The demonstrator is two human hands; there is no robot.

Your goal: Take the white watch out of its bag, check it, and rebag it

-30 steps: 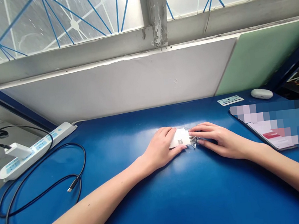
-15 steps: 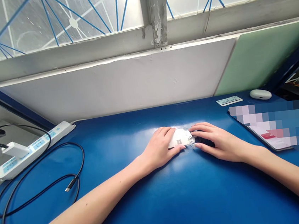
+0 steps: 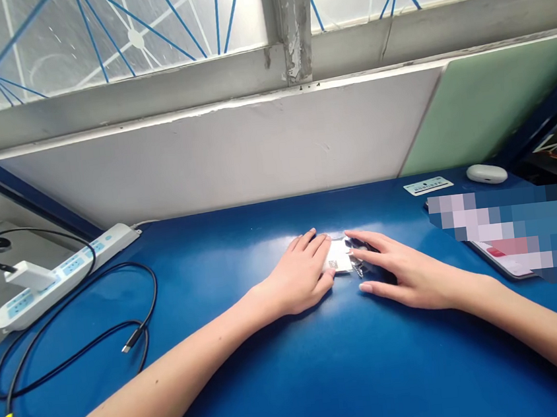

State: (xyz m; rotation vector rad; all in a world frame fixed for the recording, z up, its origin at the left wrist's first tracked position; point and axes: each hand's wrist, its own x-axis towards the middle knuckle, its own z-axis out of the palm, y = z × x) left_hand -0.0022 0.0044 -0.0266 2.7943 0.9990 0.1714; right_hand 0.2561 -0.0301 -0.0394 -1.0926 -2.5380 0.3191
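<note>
A small white card [image 3: 340, 260] with a printed code lies on the blue table [image 3: 295, 366], near its middle. My left hand [image 3: 302, 273] rests flat on the card's left part, fingers stretched out, thumb by its lower edge. My right hand [image 3: 399, 272] lies flat just right of the card, fingers extended toward it. A small metallic piece [image 3: 360, 268] shows between the card and my right fingers; what it is I cannot make out.
A white power strip [image 3: 73, 266] with a white adapter [image 3: 31, 277] lies at the left edge, a black cable [image 3: 75, 352] looping in front. At the right are a blurred phone [image 3: 505, 241], a white oval case [image 3: 486, 174] and a small label [image 3: 428, 186]. A white wall panel stands behind.
Both hands have flattened out: my left fingers slid further over the card, and my right fingers stretched forward beside it. The card has shifted slightly away from me.
</note>
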